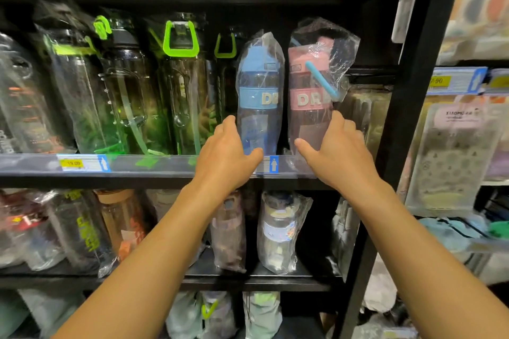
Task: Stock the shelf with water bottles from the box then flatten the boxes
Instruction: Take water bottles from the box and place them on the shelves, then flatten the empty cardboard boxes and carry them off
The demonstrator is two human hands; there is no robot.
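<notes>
Mid-stocking: blue bottle (260, 96) and pink bottle (308, 102) stand at 12 o'clock on the shelf (165, 164). Left hand (228, 157) grasps the blue one low, right hand (337, 151) the pink one. Box not in view, flattening not done. Green-handled bottles (179, 85) crowd 9 o'clock, black post (413, 118) at 3 o'clock, little spare room

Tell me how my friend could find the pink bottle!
Look at the black rack, the shelf with a clear price strip. Near its right end stand two bagged bottles. The pink bottle is the right one, a blue straw across it, beside the blue bottle.
</notes>
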